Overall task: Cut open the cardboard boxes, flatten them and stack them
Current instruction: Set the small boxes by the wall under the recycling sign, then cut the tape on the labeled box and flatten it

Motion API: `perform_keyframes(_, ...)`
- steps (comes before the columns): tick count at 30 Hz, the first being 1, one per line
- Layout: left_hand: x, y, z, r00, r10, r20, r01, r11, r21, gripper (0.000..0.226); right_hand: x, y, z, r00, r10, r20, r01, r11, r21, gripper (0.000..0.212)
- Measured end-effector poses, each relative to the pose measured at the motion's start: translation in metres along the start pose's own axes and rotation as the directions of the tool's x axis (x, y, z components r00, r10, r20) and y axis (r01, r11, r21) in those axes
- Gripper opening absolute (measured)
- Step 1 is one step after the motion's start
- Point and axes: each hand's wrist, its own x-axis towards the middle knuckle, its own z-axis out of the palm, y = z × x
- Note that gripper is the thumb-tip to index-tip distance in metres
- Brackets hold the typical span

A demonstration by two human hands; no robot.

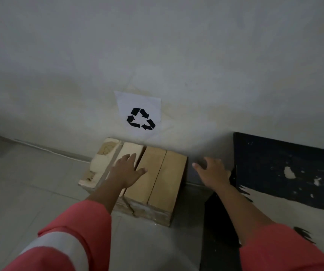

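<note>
A stack of flattened cardboard (pixel 157 178) lies on the tiled floor (pixel 30 182) against the wall (pixel 176 55), under a paper recycling sign (pixel 140 114). The left grip (pixel 126 171) lies flat on its top, fingers spread. The right grip (pixel 213 171) hangs just beside the stack, fingers spread, holding nothing.

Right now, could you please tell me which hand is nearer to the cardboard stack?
Left. The left hand rests flat on top of the stack; the right hand is beside its right edge, apart from it.

Tan cardboard stack (pixel 153 173) — coral sleeve (pixel 82 222), white-striped.
</note>
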Motion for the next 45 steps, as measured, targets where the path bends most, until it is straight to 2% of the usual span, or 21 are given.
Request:
perform_keyframes(7, 0.075, -0.045, 0.040, 0.995, 0.032, 0.090, -0.024, 0.995, -0.094, 0.087, 0.026, 0.004, 0.065, 0.977, 0.177, 0.116, -0.174, 0.984, -0.041, 0.071)
perform_keyframes(11, 0.114, -0.062, 0.076, 0.994, 0.021, 0.108, -0.013, 0.997, -0.069, 0.088, 0.055, 0.010, 0.106, 0.958, 0.230, 0.174, -0.227, 0.973, -0.036, 0.074)
perform_keyframes(17, 0.174, -0.086, 0.138, 0.992, -0.034, 0.125, 0.041, 0.998, -0.052, 0.090, 0.101, 0.023, 0.186, 0.903, 0.304, 0.303, -0.350, 0.931, 0.108, 0.086)
perform_keyframes(20, 0.199, -0.095, 0.161, 0.985, -0.052, 0.165, 0.058, 0.998, -0.030, 0.093, 0.117, 0.030, 0.222, 0.852, 0.335, 0.402, -0.481, 0.803, 0.351, 0.099)
perform_keyframes(22, 0.210, -0.097, 0.172, 0.985, -0.051, 0.166, 0.050, 0.999, 0.014, 0.098, 0.126, 0.036, 0.241, 0.833, 0.339, 0.437, -0.528, 0.722, 0.447, 0.105)
perform_keyframes(26, 0.213, -0.084, 0.188, 0.983, -0.131, 0.131, 0.107, 0.979, 0.176, 0.132, 0.137, 0.041, 0.262, 0.825, 0.304, 0.476, -0.551, 0.616, 0.563, 0.120)
perform_keyframes(30, 0.211, -0.067, 0.197, 0.957, -0.276, 0.092, 0.262, 0.955, 0.137, 0.147, 0.136, 0.038, 0.268, 0.863, 0.302, 0.406, -0.504, 0.569, 0.650, 0.098)
perform_keyframes(33, 0.203, -0.063, 0.199, 0.939, -0.335, 0.076, 0.333, 0.942, 0.033, 0.149, 0.130, 0.036, 0.260, 0.872, 0.304, 0.385, -0.489, 0.584, 0.647, 0.058)
perform_keyframes(34, 0.198, -0.062, 0.198, 0.936, -0.345, 0.070, 0.346, 0.938, 0.002, 0.150, 0.127, 0.036, 0.256, 0.872, 0.308, 0.380, -0.489, 0.587, 0.645, 0.054)
perform_keyframes(39, 0.170, -0.041, 0.165, 0.935, -0.351, 0.046, 0.353, 0.932, -0.085, 0.148, 0.105, 0.024, 0.214, 0.911, 0.303, 0.280, -0.411, 0.610, 0.678, 0.051)
perform_keyframes(45, 0.124, 0.002, 0.087, 0.975, -0.215, -0.056, 0.207, 0.971, -0.117, 0.148, 0.059, 0.003, 0.128, 0.944, 0.310, 0.112, -0.298, 0.657, 0.692, 0.050)
